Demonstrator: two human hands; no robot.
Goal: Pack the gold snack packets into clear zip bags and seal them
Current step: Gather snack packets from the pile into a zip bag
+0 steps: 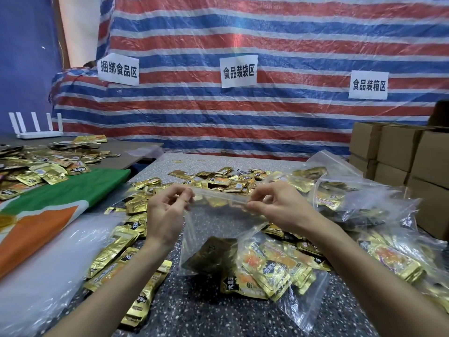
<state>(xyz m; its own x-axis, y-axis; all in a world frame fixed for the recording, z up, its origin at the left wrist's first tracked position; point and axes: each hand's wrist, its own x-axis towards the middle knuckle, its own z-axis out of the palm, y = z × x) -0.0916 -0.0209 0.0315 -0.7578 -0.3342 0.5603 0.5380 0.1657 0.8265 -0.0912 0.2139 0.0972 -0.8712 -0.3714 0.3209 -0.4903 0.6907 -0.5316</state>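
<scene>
Currently both hands hold one clear zip bag (218,224) up above the near middle of the speckled table (194,310). The left hand (167,210) pinches the left end of the bag's zip strip (218,194) between thumb and curled fingers, and the right hand (274,205) pinches the right end the same way, so the strip runs taut between them. Whether the strip is pressed closed along its length cannot be told. The bag hangs down from the strip towards the near side, and its bottom rests on the table with a heap of gold snack packets (262,271) inside it.

Loose packets (218,178) lie scattered on the table beyond the hands, and more (124,242) lie under and beside the left forearm. To the right, filled bags (340,193) are piled up, near a stack of cardboard boxes (401,154) at the far right. On the left lies a green and orange cloth (60,200), with a layer of clear plastic sheets (36,263) nearer. Farther left, another table surface carries more gold packets (43,171) and a white router (36,135). A red, white and blue striped tarp (267,32) covers the far wall and bears three paper signs (239,71).
</scene>
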